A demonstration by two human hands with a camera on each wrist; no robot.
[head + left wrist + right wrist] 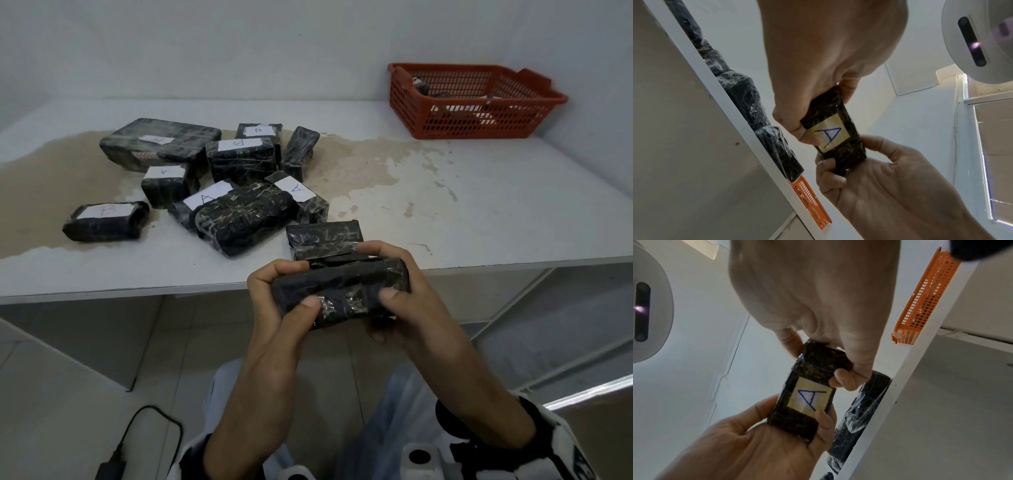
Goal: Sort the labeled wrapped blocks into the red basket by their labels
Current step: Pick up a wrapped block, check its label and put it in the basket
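Note:
Just in front of the table's near edge, both hands hold one black wrapped block (342, 291) by its ends. My left hand (291, 287) grips the left end and my right hand (380, 270) grips the right end. The white label (829, 137) faces down. It reads A in both wrist views, and in the right wrist view this label (810, 399) lies between the two hands. The red basket (445, 66) stands at the table's far right with dark wrapped pieces inside. Several more blocks lie left of centre, among them an A block (296, 190) and a B block (104, 219).
Another black block (325, 238), no label showing, lies at the table edge just beyond my hands. The white table (496, 205) has a large tan stain under the pile. A black cable and charger (116, 459) lie on the floor at lower left.

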